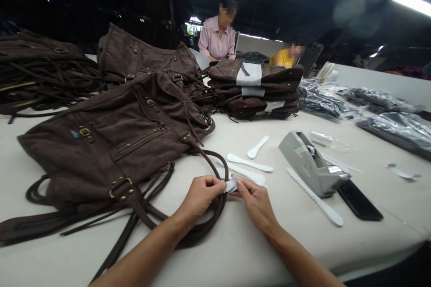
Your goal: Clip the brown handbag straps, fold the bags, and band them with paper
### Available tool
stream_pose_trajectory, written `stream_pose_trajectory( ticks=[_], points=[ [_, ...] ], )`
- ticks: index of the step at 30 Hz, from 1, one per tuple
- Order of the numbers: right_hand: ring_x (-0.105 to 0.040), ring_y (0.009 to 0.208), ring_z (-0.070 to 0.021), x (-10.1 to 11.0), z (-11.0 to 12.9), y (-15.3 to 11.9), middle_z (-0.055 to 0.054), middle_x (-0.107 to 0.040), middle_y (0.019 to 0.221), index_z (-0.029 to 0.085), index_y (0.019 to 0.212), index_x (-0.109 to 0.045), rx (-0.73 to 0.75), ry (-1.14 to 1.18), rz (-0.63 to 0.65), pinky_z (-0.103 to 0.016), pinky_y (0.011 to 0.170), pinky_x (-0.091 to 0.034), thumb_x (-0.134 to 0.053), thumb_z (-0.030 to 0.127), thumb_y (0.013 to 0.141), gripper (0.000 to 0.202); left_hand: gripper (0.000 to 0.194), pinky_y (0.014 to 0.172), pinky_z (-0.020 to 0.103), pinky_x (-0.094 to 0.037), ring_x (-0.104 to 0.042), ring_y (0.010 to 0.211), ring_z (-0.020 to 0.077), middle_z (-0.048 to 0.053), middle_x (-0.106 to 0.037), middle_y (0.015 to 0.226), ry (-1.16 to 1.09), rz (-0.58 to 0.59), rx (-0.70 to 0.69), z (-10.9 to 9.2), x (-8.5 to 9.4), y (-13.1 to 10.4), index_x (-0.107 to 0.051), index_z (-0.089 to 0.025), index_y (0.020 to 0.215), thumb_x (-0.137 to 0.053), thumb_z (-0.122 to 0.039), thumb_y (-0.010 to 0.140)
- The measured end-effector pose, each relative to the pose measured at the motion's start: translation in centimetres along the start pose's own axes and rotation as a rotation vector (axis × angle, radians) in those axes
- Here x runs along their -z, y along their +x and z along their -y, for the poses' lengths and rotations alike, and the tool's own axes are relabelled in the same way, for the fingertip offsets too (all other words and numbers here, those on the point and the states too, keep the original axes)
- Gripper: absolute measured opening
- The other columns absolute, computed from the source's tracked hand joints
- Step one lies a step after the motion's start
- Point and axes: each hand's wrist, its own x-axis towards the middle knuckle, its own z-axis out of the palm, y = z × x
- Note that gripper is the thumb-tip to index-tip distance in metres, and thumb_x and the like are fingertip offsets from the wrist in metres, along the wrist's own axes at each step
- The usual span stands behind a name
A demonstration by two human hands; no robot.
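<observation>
Bag [131, 130], brown: lying on bench [262, 251], handles [198, 236] looped toward the hands.
Strip [230, 185], white: at the handles, between both hands.
Left hand [204, 193]: grip pinched on strip.
Right hand [254, 199]: likewise.
Loose strips [249, 162], white, toothed: nearby.
Dispenser [314, 175], grey; phone [360, 202], black: side by side, rightward.

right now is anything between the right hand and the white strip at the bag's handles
Nothing visible: the right hand pinches the white strip at the handles. The left hand is on the strip from the other side. The tape dispenser sits to the right, clear of both hands.
</observation>
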Motion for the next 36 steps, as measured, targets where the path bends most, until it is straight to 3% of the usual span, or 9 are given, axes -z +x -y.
stream_pose_trajectory(
  ticks=[9,15,21,27,36],
  points=[
    [-0.065,0.081,-0.0219,0.1,0.2,0.0,-0.005,-0.071,0.096,0.019,0.106,-0.074,-0.085,0.073,0.007,-0.035,0.075,-0.055,-0.061,0.054,0.084,0.043,0.036,0.043,0.021,-0.018,-0.032,0.043,0.0051,-0.004,-0.047,0.048,-0.057,0.045,0.035,-0.2,0.0,-0.1,-0.065,-0.013,0.064,-0.079,-0.046,0.059],
    [-0.047,0.06,-0.0124,0.4,0.6,-0.1,0.0,-0.054,0.068,0.017,0.101,-0.074,-0.099,-0.026,-0.031,-0.024,0.056,-0.04,-0.059,0.052,0.086,0.041,0.037,0.044,0.021,-0.016,-0.029,0.043,0.0042,-0.005,-0.045,0.049,-0.043,0.044,0.033,0.0,0.1,0.0,-0.062,-0.014,0.064,-0.079,-0.046,0.062],
    [-0.052,0.073,-0.0154,0.5,0.4,-0.1,-0.001,-0.056,0.076,0.018,0.081,-0.073,-0.056,-0.009,0.061,-0.027,0.069,-0.043,-0.056,0.048,0.089,0.035,0.039,0.045,0.022,-0.016,-0.028,0.044,0.0046,-0.006,-0.044,0.049,-0.066,0.039,0.039,-0.1,0.0,-0.2,-0.064,-0.013,0.065,-0.079,-0.049,0.061],
    [-0.057,0.072,-0.0166,0.3,0.6,-0.1,-0.001,-0.061,0.077,0.019,0.097,-0.075,-0.011,-0.056,0.031,-0.03,0.072,-0.046,-0.059,0.043,0.089,0.03,0.036,0.046,0.023,-0.017,-0.028,0.044,0.0054,-0.006,-0.044,0.049,-0.034,0.018,0.044,-0.3,0.0,-0.2,-0.061,-0.014,0.064,-0.078,-0.046,0.061],
    [-0.062,0.064,-0.0148,0.2,0.2,-0.3,-0.001,-0.065,0.079,0.022,0.097,-0.076,0.126,-0.12,0.004,-0.029,0.064,-0.051,-0.066,0.031,0.085,0.018,0.037,0.054,0.024,-0.024,-0.035,0.056,0.0089,-0.003,-0.048,0.055,0.071,0.019,-0.041,0.9,0.0,0.4,-0.058,-0.013,0.059,-0.076,-0.045,0.061]
  ],
)
